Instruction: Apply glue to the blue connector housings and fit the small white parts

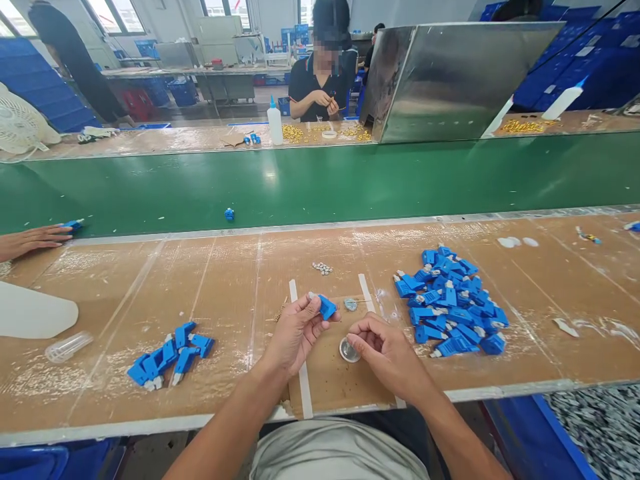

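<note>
"What am I looking at from my end?"

"My left hand (pixel 295 337) has its thumb and fingers closed on one blue piece (pixel 327 308), up above the surface (pixel 233 293). My right hand (pixel 387 350) is curled narrow at the rim of a small round dish (pixel 349 350), seemingly touching it. I can't tell whether anything is pinched in those fingertips."

"So which step is this?"

"I'd judge it a mid-handling step: one piece held up, the other hand busy at the dish. From here, any move calls for a steady left pinch and a light, precise right fingertip, so the dish isn't tipped."

"And how does the piece point?"

"Its pale end is by my left fingertips, toward the upper left of my view; the blue end points right and down. I read the long axis as a slant between those two, though my fingers cover part of it."

"What lies around it?"

"A large heap of blue pieces (pixel 453 303) to my right, a smaller group (pixel 173 353) to my left, and pale bits (pixel 323 268) beyond my hands."
</note>
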Motion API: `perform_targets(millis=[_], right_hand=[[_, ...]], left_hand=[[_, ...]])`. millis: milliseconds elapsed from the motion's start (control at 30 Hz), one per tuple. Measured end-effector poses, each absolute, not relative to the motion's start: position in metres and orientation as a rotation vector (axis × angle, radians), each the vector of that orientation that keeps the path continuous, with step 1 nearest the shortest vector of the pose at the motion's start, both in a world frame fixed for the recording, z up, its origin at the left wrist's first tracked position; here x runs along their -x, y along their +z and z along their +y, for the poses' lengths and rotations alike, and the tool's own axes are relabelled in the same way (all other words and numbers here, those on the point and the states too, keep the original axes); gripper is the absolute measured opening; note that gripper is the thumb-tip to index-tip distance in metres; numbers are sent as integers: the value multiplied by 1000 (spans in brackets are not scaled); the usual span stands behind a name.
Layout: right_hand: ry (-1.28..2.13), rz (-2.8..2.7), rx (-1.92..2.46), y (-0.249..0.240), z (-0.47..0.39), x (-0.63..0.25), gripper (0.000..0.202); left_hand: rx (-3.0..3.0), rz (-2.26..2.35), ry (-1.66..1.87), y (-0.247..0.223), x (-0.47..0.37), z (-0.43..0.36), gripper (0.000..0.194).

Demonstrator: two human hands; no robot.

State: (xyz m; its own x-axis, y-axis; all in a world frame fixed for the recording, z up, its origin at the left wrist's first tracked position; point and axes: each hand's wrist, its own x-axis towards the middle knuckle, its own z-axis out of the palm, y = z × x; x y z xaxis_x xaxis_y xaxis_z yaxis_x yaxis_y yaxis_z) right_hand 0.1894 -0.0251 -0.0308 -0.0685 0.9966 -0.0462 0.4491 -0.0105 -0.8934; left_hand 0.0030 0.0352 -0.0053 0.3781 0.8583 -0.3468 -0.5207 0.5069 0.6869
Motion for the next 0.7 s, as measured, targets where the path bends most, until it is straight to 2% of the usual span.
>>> perform_targets(millis=[433, 700], right_hand=[[857, -1853, 1409, -14, -39, -189, 18], [1139, -1234, 1325, -9, -31, -210, 19]], left_hand=[[-463, 750, 938, -5, -2, 35, 22], [-357, 670, 755, -6, -1, 21, 25]])
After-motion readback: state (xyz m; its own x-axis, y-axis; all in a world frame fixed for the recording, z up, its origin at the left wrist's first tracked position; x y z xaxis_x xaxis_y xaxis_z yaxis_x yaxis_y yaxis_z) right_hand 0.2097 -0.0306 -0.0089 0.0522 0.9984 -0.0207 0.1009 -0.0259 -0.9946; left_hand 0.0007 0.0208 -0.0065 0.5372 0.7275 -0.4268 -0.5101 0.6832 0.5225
